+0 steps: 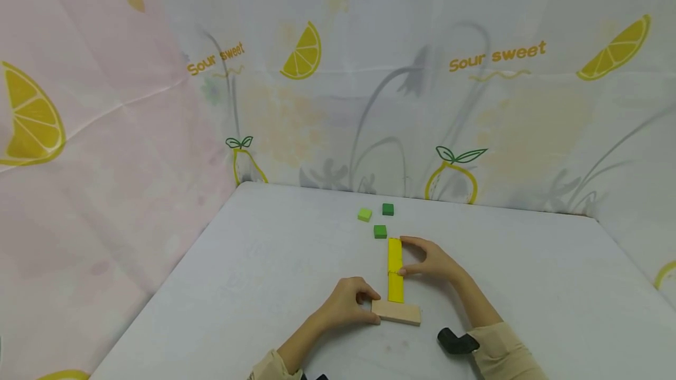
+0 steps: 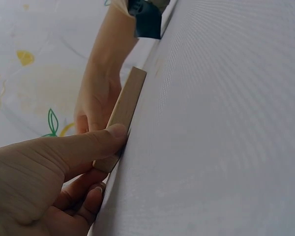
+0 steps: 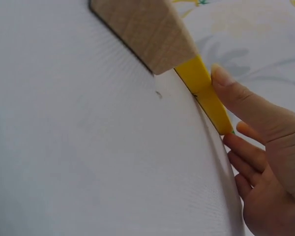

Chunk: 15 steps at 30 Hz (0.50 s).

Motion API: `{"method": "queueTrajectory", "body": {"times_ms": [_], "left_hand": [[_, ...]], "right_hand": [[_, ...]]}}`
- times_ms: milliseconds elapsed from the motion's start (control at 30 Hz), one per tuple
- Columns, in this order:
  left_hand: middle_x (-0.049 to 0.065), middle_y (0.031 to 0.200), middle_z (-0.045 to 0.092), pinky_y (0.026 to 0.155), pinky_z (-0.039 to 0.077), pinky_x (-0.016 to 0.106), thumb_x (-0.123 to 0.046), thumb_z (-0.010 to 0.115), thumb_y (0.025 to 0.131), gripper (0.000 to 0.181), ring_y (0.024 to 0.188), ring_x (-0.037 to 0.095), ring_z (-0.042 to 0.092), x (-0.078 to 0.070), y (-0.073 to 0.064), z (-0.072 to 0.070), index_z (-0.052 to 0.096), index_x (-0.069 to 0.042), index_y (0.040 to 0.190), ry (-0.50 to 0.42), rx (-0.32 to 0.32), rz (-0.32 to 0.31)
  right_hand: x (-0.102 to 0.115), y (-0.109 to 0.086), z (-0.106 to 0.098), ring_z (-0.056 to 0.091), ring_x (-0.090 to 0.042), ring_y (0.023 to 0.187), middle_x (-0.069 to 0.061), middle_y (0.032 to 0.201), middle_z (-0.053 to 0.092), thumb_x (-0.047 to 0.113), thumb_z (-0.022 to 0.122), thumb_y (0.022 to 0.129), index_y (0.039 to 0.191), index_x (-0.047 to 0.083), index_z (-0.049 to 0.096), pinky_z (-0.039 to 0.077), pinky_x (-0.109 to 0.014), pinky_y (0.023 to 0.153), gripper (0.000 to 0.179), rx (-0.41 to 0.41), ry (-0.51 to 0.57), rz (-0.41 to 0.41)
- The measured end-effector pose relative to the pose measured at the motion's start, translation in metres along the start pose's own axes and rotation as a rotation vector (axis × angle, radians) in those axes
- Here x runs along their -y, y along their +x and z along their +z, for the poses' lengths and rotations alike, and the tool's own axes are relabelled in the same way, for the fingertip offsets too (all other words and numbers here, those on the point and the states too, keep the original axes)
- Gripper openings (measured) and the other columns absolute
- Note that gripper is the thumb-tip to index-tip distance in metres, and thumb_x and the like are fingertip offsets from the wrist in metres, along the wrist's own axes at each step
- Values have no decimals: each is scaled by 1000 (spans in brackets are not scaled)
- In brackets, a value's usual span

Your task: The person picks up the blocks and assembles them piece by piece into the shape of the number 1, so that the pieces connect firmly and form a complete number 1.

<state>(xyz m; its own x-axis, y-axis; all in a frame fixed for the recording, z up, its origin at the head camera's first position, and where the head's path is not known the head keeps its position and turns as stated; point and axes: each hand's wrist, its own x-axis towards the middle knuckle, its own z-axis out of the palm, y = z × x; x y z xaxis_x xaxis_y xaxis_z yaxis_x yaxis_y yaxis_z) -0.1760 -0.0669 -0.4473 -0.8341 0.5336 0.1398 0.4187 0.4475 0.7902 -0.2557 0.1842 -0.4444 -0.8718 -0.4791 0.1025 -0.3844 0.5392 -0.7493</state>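
Note:
My left hand (image 1: 345, 304) pinches the left end of a plain wooden block (image 1: 398, 312), thumb on the near long side and a finger on the far side. In the left wrist view the thumb presses along this block (image 2: 129, 101). Yellow blocks (image 1: 395, 257) form a straight strip, with a seam across it, running away from the wooden block's far side. My right hand (image 1: 434, 260) touches the strip's right side: thumb near the seam, index fingertip by the far corner. The right wrist view shows the thumb against the yellow side (image 3: 211, 101).
Beyond the strip lie a green block (image 1: 380, 231), a dark green block (image 1: 388, 209) and a light green block (image 1: 364, 214). A black device (image 1: 457, 342) is at the right wrist. A printed cloth (image 1: 338, 104) hangs behind the white table (image 1: 253, 263).

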Motion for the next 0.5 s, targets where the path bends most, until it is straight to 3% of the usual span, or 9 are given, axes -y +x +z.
{"method": "queueTrajectory", "body": {"times_ms": [500], "left_hand": [[-5,78,62,63,41,16,-12,86,64,34,69,2,46,-1,0,0,73,-2,94,-17,1,-13]], "right_hand": [[-1,0,1,35,-44,130,-24,136,47,27,81,73,133,-5,47,25,-58,105,76,-2,10,-8]]}}
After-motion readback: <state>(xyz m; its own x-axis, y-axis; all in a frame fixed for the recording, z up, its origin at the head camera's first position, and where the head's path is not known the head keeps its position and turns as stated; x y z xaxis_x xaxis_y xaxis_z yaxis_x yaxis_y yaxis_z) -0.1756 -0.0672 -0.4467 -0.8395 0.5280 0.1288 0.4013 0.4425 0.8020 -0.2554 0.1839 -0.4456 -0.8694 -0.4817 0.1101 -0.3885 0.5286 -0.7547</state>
